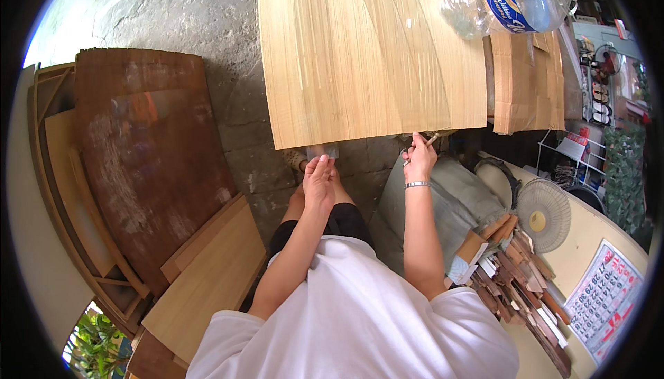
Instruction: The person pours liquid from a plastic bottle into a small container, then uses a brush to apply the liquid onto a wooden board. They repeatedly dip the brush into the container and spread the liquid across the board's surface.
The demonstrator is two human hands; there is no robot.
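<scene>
A light wood-grain board [311, 68] lies in front of me, with a glossy, clear strip-like sheet [408, 61] running across it. Just off the board's near edge, at its left part, my left hand [319, 184] is closed, fingertips pinching a small piece of clear plastic [322, 151]. Further right, my right hand [419, 159] is closed round a thin, pale, stick-like tool [432, 139] close under the same edge. The tool's exact kind cannot be made out. A watch or metal bracelet circles the right wrist.
A large clear bottle [463, 5] with a blue label lies on the board's far right, beside a cardboard box [526, 88]. Brown wooden panels [149, 158] lean at left. A grey cloth-covered heap [449, 192], wood offcuts [519, 275] and a fan [544, 214] are at right.
</scene>
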